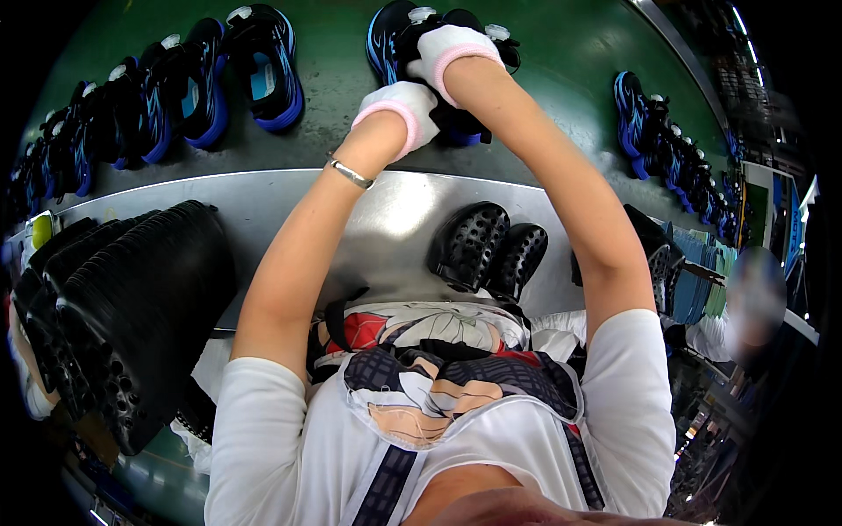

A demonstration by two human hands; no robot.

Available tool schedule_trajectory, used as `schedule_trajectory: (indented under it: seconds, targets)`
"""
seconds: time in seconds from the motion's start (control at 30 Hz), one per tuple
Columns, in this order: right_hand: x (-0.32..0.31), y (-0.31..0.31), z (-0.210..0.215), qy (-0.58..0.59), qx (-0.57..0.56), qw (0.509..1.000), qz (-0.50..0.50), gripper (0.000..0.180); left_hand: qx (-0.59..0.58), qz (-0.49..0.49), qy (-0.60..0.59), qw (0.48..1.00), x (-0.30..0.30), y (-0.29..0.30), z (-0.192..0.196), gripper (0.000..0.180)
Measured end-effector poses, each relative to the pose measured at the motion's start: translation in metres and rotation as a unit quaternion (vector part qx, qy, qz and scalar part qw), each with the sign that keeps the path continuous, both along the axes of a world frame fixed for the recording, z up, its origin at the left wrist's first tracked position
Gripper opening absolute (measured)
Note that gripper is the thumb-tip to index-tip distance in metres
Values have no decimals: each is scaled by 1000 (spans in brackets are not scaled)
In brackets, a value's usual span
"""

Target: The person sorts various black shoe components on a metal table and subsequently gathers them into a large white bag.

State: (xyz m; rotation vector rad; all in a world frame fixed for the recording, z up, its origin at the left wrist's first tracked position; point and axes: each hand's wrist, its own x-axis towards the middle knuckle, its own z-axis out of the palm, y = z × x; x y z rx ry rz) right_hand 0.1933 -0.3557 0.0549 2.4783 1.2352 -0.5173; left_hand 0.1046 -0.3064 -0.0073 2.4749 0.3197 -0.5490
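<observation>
A pair of black-and-blue sneakers stands in front of me on the green surface; the left sneaker (382, 42) shows beside my gloves, while the right sneaker (467, 138) is largely covered by them. Both hands wear white gloves with pink cuffs. My right hand (454, 54) reaches over the top of the right sneaker, its fingers bent down onto it. Against that shoe's left side, nearer its heel, my left hand (399, 112) is closed with curled fingers. The fingertips of both hands are hidden. White round pieces sit on the sneakers' toe ends.
Rows of similar sneakers (263, 74) line the green surface (338, 53) at left and right (633, 123). Two black perforated foot-shaped pieces (474, 245) lie on the metal ledge (386, 232). Stacked black pieces (145, 289) stand at left. Another person's white sleeve (709, 337) shows at right.
</observation>
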Motion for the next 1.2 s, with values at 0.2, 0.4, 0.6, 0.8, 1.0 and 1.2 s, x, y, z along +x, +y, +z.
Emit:
schedule_trajectory:
  seconds: [0.2, 0.4, 0.6, 0.8, 1.0, 1.2]
  targets:
    - [-13, 5, -4, -47, -37, 997, 54, 28, -5, 56, -15, 998, -10, -1, -3, 32]
    - [-3, 21, -17, -22, 0, 1000, 7, 30, 6, 17, 13, 1000, -5, 5, 0, 34]
    - [-3, 20, -19, -34, 5, 999, 8, 30, -9, 48, -14, 999, -9, 8, -4, 33]
    - [-15, 18, -18, -48, 53, 997, 24, 30, -16, 64, 14, 998, -6, 12, -20, 36]
    - [2, 13, -24, 0, 87, 996, 10, 28, -28, 33, -75, 996, -8, 16, -15, 38]
    - [-39, -96, 1, 102, 244, 963, -52, 34, -5, 27, -113, 993, -9, 24, -33, 37]
